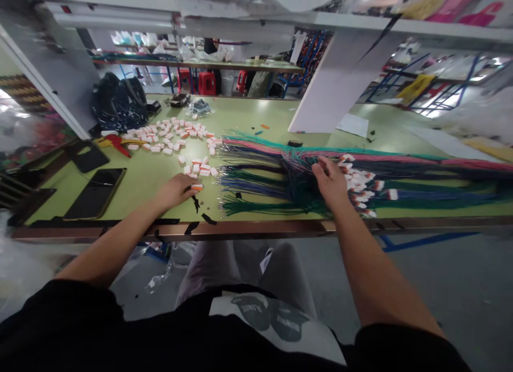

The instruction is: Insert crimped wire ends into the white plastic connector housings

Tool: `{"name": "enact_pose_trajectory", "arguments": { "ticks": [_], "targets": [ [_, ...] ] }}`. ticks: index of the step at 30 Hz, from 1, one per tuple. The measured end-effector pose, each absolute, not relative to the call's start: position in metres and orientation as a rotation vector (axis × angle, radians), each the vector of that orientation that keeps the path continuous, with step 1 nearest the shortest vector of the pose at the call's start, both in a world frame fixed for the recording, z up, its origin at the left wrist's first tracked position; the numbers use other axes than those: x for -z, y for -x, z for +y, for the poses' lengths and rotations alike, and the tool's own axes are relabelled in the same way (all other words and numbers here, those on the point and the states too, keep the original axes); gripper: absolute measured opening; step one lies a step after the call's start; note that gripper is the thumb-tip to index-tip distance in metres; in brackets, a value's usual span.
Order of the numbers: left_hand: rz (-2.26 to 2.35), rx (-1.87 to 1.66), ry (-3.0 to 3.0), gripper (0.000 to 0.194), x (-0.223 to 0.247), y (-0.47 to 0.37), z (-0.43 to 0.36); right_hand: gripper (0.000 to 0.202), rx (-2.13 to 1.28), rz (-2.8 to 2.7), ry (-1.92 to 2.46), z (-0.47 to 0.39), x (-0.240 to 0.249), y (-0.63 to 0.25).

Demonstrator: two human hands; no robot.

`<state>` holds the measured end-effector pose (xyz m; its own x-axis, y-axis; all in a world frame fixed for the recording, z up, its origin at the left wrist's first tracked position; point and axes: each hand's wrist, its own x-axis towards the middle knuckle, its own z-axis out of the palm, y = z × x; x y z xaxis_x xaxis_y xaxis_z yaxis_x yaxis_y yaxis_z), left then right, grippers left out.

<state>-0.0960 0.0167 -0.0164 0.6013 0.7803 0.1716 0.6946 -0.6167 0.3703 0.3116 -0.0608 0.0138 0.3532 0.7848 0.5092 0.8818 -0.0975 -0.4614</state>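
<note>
Cut-off wires, covered fingertips and blurred edges
Counting from the middle of the view, the wires [473, 163] run out of the picture at three o'clock, their far ends cut off, while their metal tips [220, 193] at nine o'clock are too small to make out. The right hand [332, 186], nearer in at three o'clock, covers some strands; whether it grips any is unclear. So is the left hand [175, 191]'s hold on a plug [196, 187] at nine o'clock. Pink goods [455, 3] at two o'clock are blurred and cropped above; the black shirt [152, 334] is cropped toward seven.
</note>
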Motion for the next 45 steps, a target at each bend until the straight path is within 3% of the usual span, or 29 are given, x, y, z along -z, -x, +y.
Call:
{"name": "enact_pose_trajectory", "arguments": {
  "ticks": [3, 7, 11, 18, 25, 36, 45],
  "targets": [
    [1.227, -0.484, -2.578, 0.034, 0.016, 0.096, 0.015, 0.038, 0.187, -1.600, 1.767, -0.077, -0.019, -0.290],
    [1.359, -0.506, -2.477, 0.042, 0.012, 0.097, 0.009, 0.023, -0.090, -2.148, 1.671, -0.096, -0.012, -0.250],
    [1.476, -0.572, -2.287, 0.041, 0.008, 0.096, 0.002, 0.019, 0.105, -2.466, 1.736, -0.099, -0.001, -0.228],
    [1.455, -0.828, -1.880, 0.034, 0.004, 0.098, -0.002, 0.022, -0.044, -2.225, 1.632, -0.096, 0.008, -0.243],
    [0.966, -1.017, -1.131, 0.015, -0.005, 0.059, -0.028, 0.017, 0.078, -2.392, 1.749, -0.095, 0.006, -0.242],
    [0.710, -0.979, -0.755, 0.013, 0.002, 0.020, -0.072, 0.014, -0.044, -1.693, 1.666, -0.101, 0.012, -0.244],
    [0.520, -1.034, -0.818, 0.034, 0.014, 0.004, -0.086, 0.017, -0.170, -1.951, 1.225, -0.120, -0.013, -0.177]
  ]
}}
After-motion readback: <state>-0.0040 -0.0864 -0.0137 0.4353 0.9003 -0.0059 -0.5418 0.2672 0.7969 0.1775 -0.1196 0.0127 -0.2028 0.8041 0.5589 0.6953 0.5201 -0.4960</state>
